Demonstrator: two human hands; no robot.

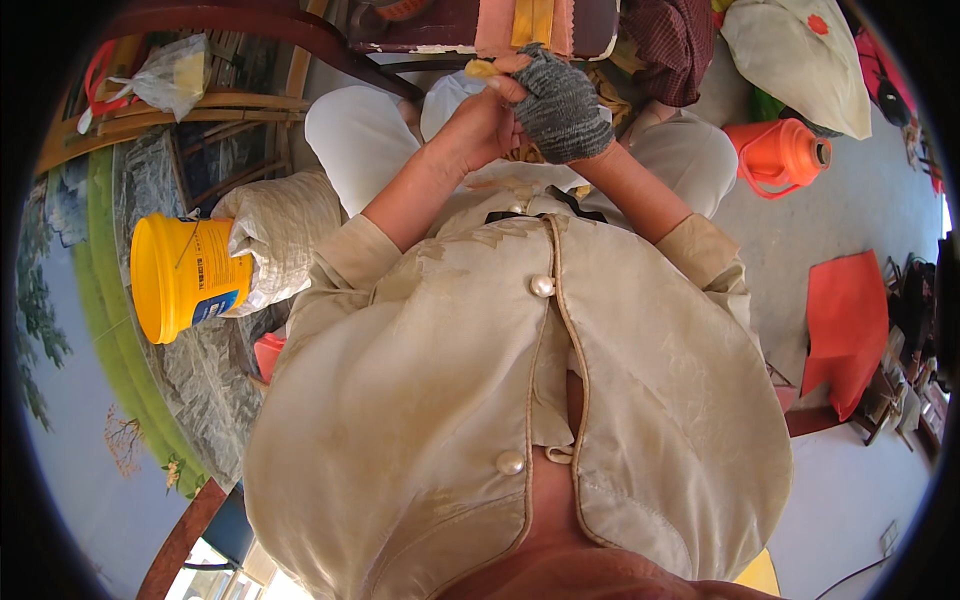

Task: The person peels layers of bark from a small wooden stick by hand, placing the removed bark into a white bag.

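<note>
My left hand (480, 127) is bare and partly curled beside my right hand, close to its fingertips. On my right hand (562, 105) is a grey knitted fingerless glove, and its thumb and fingers pinch a small yellowish piece (481, 69) of unclear material. Just beyond the hands, a pink cloth (491, 30) with a yellow-brown strip (533, 21) on it lies over a dark wooden surface with a worn edge. Whether my left fingers hold anything is hidden. Yellowish scraps (611, 94) lie below, between the knees.
At the left stand a yellow plastic bucket (154, 277), a woven sack (281, 225) and a wooden chair frame holding a clear plastic bag (169, 79). To the right are an orange-red thermos flask (776, 154), a checked dark red cloth (671, 45), a cream cloth bag (795, 60) and a red sheet (844, 322).
</note>
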